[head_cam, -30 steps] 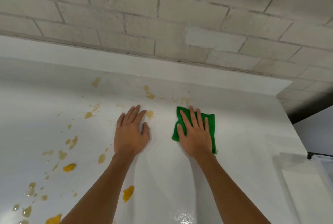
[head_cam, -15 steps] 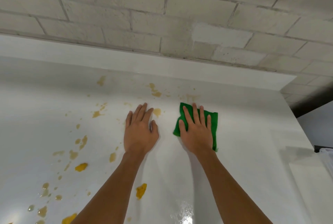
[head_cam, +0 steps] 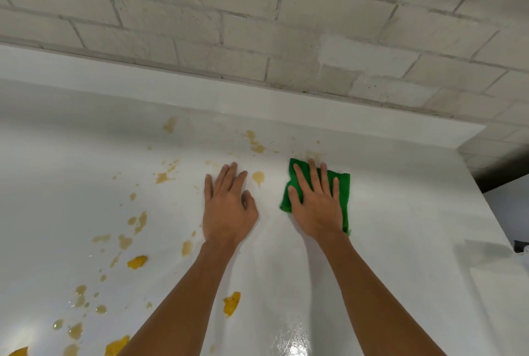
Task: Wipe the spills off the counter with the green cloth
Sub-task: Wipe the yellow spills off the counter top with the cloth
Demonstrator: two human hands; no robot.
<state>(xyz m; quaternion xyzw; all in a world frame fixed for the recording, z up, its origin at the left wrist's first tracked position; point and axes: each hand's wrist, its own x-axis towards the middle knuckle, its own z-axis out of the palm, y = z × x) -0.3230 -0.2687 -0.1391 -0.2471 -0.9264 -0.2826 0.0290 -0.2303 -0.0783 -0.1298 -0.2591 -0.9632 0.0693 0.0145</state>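
My right hand (head_cam: 316, 204) presses flat on the folded green cloth (head_cam: 343, 188), which lies on the white counter (head_cam: 400, 212) near its back edge. A faint yellow smear (head_cam: 313, 154) shows just beyond the cloth. My left hand (head_cam: 227, 206) rests flat on the bare counter, fingers together, holding nothing. A yellow drop (head_cam: 258, 176) sits between the two hands. Several yellow-orange spills spread to the left, among them a blob (head_cam: 136, 262) left of my left forearm and another blob (head_cam: 232, 302) between my forearms.
A low white upstand (head_cam: 200, 92) runs along the back of the counter, under a pale brick wall (head_cam: 257, 26). The counter ends at the right, where a dark gap (head_cam: 498, 181) and a lower white surface (head_cam: 501, 284) show.
The cloth and my right hand have slid slightly toward the back of the counter. My left hand stays flat in about the same spot; the view has shifted a little.
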